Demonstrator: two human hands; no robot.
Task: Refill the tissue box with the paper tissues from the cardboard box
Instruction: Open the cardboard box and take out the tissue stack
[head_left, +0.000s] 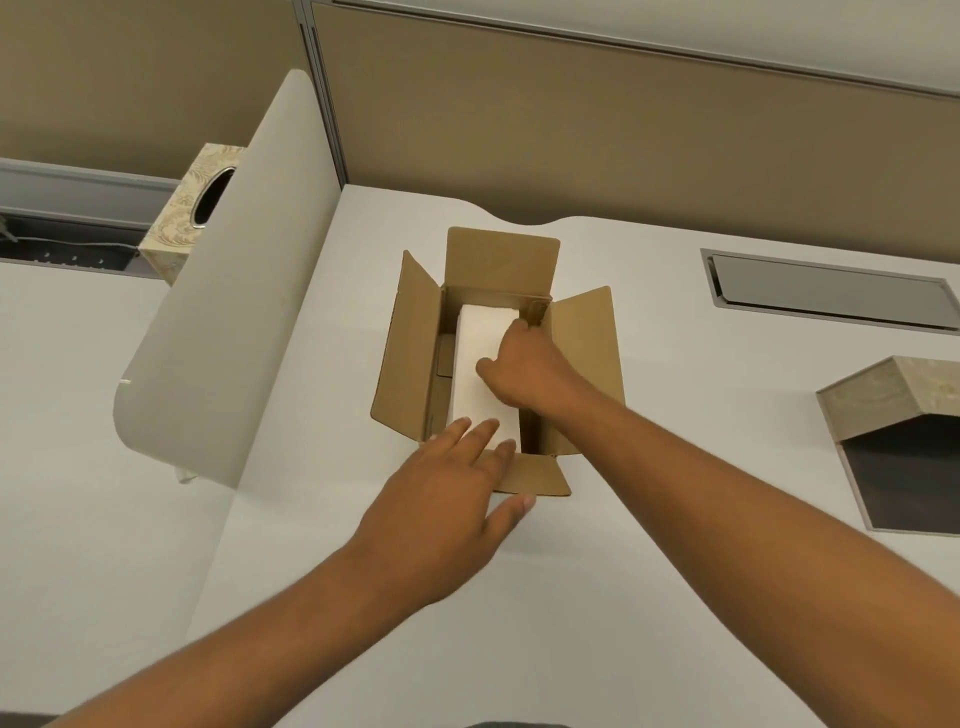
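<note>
Currently the right hand (524, 371) is down inside the open brown cardboard box (415, 358), fingers curled over the far right edge of the white stack of paper tissues (480, 338), thumb pressed on the stack's top face. Grip looks partly closed on the stack's edge, not yet a full pinch; I can't tell whether the fingertips have got under it.

Left hand (447, 499) is spread flat and open, holding nothing. Its fingertips lie over the near end of the stack and the box's near flap. Likely purpose: pin the box to the worktop and steady the near end while the right hand works the far end loose.

All four flaps are folded outward, which keeps the mouth clear for a straight lift. The stack lies flat along the box's length, with a gap on its left side.

Box sits mid-way across the white worktop (649, 519). Well apart to the right is the beige wood-grain tissue box cover (883, 400), tilted with its dark hollow side showing, presumably the refill target. A second, cream floral-patterned tissue box (187, 218) with an oval opening stands behind the curved white divider panel (218, 322) at far left, out of play.

Judgement: pickup in progress, nothing transferred yet.
</note>
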